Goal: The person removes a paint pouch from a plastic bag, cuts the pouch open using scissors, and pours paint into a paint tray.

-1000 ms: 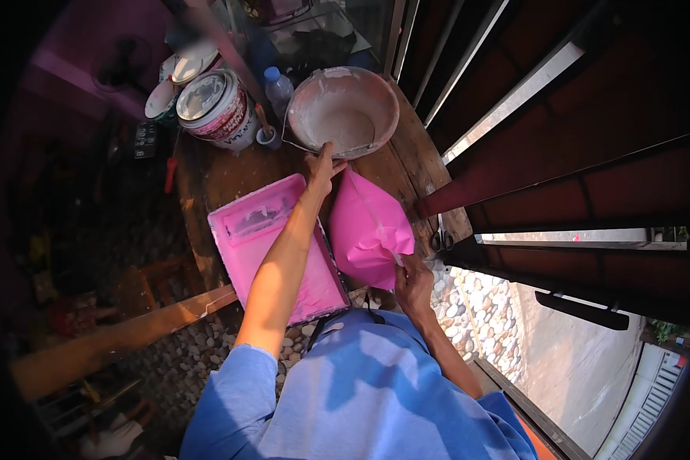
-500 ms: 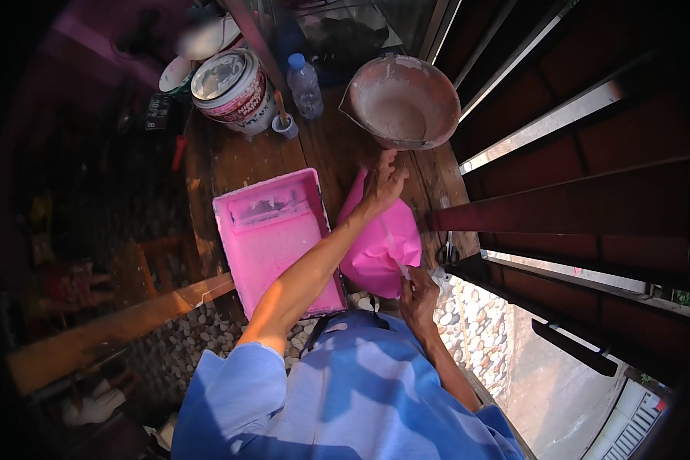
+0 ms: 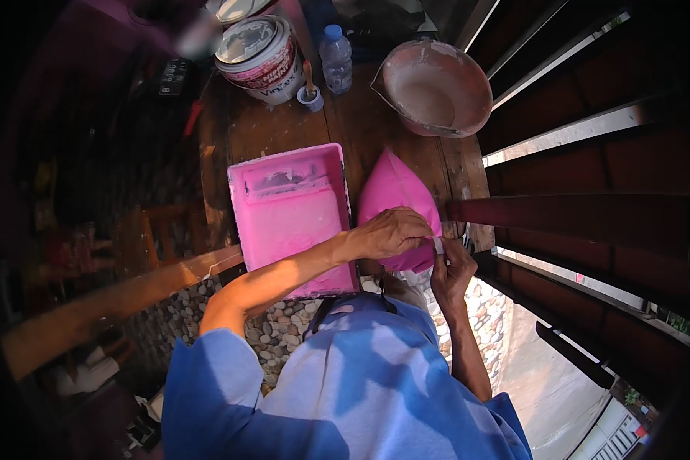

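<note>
A puffed pink plastic bag (image 3: 397, 182) lies on the wooden table, its pointed corner toward the bucket. My left hand (image 3: 395, 231) reaches over the bag's near part, fingers pinched together; what they hold is hidden. Close by at the bag's right edge, my right hand (image 3: 454, 268) is closed on a small white strip (image 3: 438, 245). The fingertips of both hands nearly meet there. A pink paint tray (image 3: 291, 222) sits to the left, under my left forearm, with pink paint coating its inside.
A stained bucket (image 3: 437, 88) with a wire handle stands at the back right. Behind the tray are a paint pail (image 3: 261, 61), a small cup with a brush (image 3: 310, 96) and a water bottle (image 3: 336, 61). Dark slats (image 3: 575, 215) rise on the right.
My left hand has come back from the bag's far end near the bucket to meet my right hand, its fingers now pinched. The view has shifted slightly.
</note>
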